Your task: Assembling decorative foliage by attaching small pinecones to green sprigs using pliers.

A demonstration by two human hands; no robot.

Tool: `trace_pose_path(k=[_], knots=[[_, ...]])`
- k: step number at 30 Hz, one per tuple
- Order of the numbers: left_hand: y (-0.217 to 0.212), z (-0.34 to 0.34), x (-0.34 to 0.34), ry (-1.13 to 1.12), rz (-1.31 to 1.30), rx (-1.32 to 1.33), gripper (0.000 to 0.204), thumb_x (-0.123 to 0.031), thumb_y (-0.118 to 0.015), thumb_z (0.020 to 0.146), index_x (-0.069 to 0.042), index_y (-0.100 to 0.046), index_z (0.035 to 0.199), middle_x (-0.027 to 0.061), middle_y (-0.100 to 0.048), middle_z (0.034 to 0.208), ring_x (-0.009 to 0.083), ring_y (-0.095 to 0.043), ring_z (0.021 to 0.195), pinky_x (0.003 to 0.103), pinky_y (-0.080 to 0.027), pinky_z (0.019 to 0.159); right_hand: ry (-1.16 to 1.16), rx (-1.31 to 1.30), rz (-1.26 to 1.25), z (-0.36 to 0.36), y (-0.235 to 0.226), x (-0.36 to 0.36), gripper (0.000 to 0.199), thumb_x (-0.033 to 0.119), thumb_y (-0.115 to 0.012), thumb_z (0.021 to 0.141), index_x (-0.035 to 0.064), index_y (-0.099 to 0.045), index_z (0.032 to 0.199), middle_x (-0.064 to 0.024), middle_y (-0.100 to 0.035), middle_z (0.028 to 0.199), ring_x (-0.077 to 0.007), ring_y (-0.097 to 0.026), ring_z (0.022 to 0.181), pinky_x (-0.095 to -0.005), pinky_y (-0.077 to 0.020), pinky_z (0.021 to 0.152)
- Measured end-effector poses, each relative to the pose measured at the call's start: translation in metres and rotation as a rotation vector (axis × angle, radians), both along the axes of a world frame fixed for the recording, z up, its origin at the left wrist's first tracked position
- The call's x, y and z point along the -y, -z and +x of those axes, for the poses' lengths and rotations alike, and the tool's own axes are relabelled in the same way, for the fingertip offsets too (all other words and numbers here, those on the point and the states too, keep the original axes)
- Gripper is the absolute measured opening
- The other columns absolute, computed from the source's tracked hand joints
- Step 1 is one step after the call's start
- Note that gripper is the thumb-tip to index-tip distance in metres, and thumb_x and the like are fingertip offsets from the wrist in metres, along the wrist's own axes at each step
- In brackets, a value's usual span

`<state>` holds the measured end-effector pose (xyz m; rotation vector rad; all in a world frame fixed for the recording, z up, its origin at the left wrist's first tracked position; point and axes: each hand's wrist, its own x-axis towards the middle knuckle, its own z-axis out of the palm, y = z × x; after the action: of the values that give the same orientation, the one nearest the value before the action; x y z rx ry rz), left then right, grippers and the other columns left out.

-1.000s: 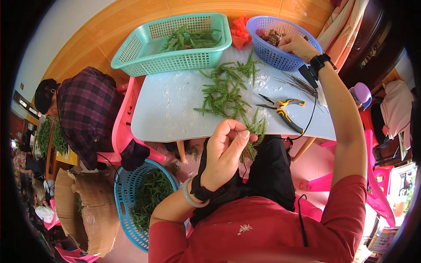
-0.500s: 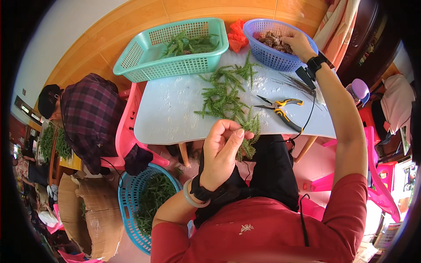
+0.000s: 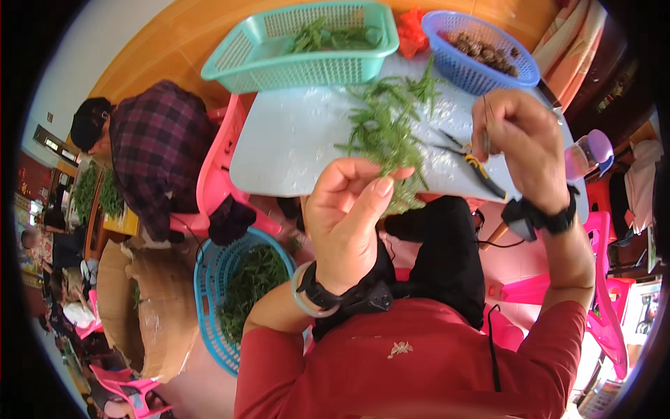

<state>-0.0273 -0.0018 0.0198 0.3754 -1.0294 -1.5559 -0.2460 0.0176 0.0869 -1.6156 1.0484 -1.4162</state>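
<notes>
My left hand point(image 3: 352, 227) pinches the lower end of a leafy green garland point(image 3: 384, 126) between thumb and fingers. The rest of the garland stretches away across the pale table point(image 3: 279, 146). Raised over the table's right side, my right hand point(image 3: 523, 150) is closed on a small brown piece with a thin stem; the fingers hide most of it. Beneath that hand lie pliers point(image 3: 483, 176) with black and yellow handles, partly covered. Beyond it, a purple-blue basket point(image 3: 474, 75) holds several brown pine cones point(image 3: 483, 50).
A green basket point(image 3: 300, 74) with green sprigs stands at the far side, beside a red plastic bag point(image 3: 413, 33). On the floor at left are a blue basket point(image 3: 209, 307) of greenery and a cardboard box point(image 3: 164, 314). A person in a plaid shirt point(image 3: 159, 146) bends over nearby.
My right hand has come out of the pine cone basket and back toward me, with a small brown piece in its fingers. The left hand keeps its pinch on the garland. The view has shifted.
</notes>
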Motion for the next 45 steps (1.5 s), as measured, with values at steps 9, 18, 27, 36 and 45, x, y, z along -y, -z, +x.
trace_pose_path(k=[9, 18, 27, 36, 45], knots=[[-0.010, 0.008, -0.012, 0.203, 0.043, -0.112, 0.023, -0.003, -0.054, 0.091, 0.004, -0.051, 0.113, 0.0136, -0.065, 0.099, 0.0085, -0.059, 0.086, 0.022, -0.047, 0.078, -0.004, -0.105, -0.200, 0.054, 0.021, -0.050, 0.008, -0.002, -0.064, 0.076, -0.0015, -0.060, 0.084, -0.0117, -0.059, 0.085, -0.0158, -0.055, 0.070, -0.0262, -0.0437, 0.061], [-0.006, 0.005, -0.022, 0.069, -0.209, 0.078, 0.026, 0.002, -0.054, 0.089, 0.007, -0.048, 0.114, 0.0145, -0.063, 0.102, 0.0072, -0.058, 0.083, 0.019, -0.046, 0.070, 0.048, -0.251, -0.324, 0.059, 0.032, -0.054, 0.012, -0.004, -0.067, 0.072, -0.0017, -0.062, 0.083, -0.0138, -0.059, 0.081, -0.0208, -0.058, 0.067, -0.0279, -0.0448, 0.059], [0.002, 0.001, -0.016, -0.070, -0.467, 0.289, 0.031, 0.006, -0.060, 0.083, 0.003, -0.046, 0.110, 0.0088, -0.060, 0.090, 0.0050, -0.054, 0.066, 0.017, -0.043, 0.059, 0.156, -0.191, -0.216, 0.056, 0.042, -0.050, 0.011, 0.002, -0.066, 0.075, -0.0025, -0.059, 0.081, -0.0104, -0.058, 0.083, -0.0159, -0.054, 0.072, -0.0270, -0.0421, 0.062], [0.008, 0.002, -0.016, -0.021, -0.402, 0.324, 0.049, 0.000, -0.057, 0.085, -0.002, -0.035, 0.128, 0.0128, -0.059, 0.097, 0.0171, -0.061, 0.079, 0.027, -0.049, 0.075, 0.222, 0.057, 0.012, 0.061, 0.049, -0.053, 0.006, 0.002, -0.061, 0.080, -0.0014, -0.057, 0.081, -0.0068, -0.054, 0.079, -0.0108, -0.051, 0.061, -0.0224, -0.0422, 0.055], [-0.004, 0.003, -0.020, -0.034, -0.380, 0.449, 0.041, -0.007, -0.056, 0.089, 0.005, -0.041, 0.126, 0.0122, -0.063, 0.094, 0.0119, -0.058, 0.077, 0.023, -0.047, 0.067, 0.194, -0.085, -0.090, 0.057, 0.052, -0.050, 0.004, 0.000, -0.059, 0.081, -0.0010, -0.057, 0.084, -0.0064, -0.053, 0.079, -0.0101, -0.050, 0.061, -0.0219, -0.0417, 0.055]])
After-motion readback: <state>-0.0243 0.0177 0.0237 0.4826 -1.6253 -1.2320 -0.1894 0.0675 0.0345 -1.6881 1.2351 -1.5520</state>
